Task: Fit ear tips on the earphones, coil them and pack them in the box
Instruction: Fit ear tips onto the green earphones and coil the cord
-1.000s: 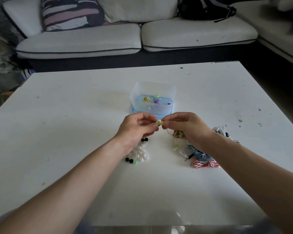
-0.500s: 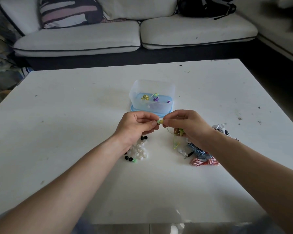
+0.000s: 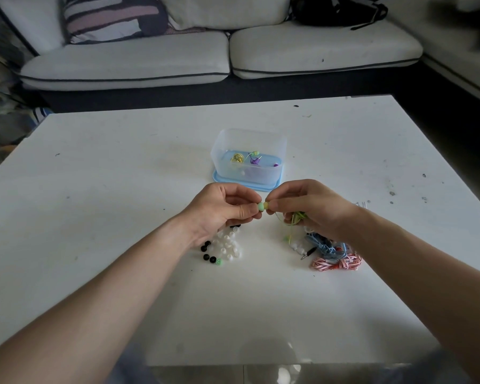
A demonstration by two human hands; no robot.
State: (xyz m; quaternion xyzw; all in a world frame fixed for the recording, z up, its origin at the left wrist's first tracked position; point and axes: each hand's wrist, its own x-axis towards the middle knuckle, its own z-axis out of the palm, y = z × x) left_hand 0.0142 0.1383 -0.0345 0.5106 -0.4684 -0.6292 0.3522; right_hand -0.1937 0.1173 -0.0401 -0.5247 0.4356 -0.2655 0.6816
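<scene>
As recorded earlier, the green ear tip (image 3: 260,207) is pinched by the left hand (image 3: 222,210) against the earphone (image 3: 267,205) gripped in the right hand (image 3: 313,206).

No writing, label, brand, number or sign can be read anywhere in the view.
</scene>
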